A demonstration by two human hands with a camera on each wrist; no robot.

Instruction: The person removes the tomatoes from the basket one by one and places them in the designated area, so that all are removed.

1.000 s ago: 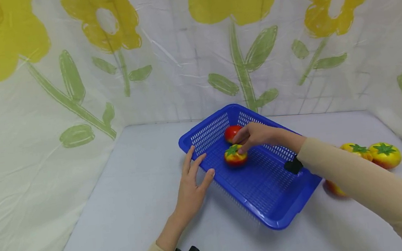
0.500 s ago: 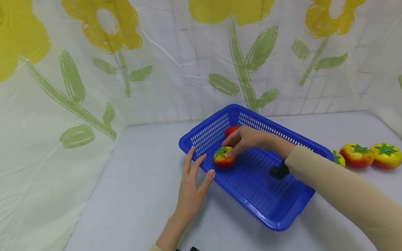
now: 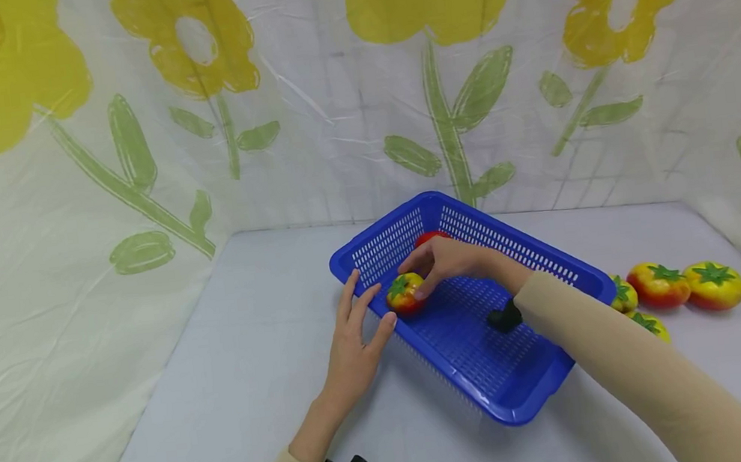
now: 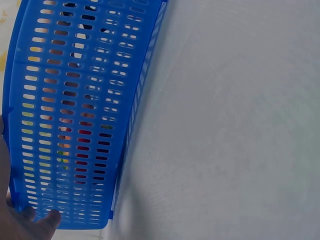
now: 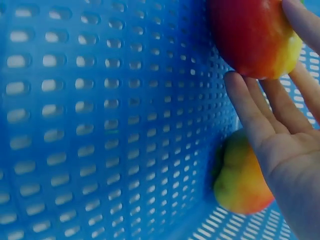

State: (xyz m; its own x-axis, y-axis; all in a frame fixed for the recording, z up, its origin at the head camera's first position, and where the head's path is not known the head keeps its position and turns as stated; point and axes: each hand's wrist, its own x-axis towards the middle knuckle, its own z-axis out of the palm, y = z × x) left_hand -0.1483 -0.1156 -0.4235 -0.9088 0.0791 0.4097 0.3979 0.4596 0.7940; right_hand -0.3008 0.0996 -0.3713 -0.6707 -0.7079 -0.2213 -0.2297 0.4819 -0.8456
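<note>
A blue plastic basket with slotted walls stands at an angle on the table. Inside it, my right hand holds a yellow-and-red tomato with green leaves, near the left wall. In the right wrist view, the thumb is on one side of this tomato and the fingers reach beneath it. A red tomato lies behind the right hand, partly hidden; the right wrist view shows this second tomato from below. My left hand touches the basket's left rim, fingers spread and fairly straight.
Several more tomatoes lie on the white table right of the basket, some partly hidden by the right sleeve. A white curtain with painted yellow flowers hangs behind the table.
My right hand has moved left inside the basket with the yellow-and-red tomato, bringing it close to the left wall. The left hand and the basket have stayed in place.
</note>
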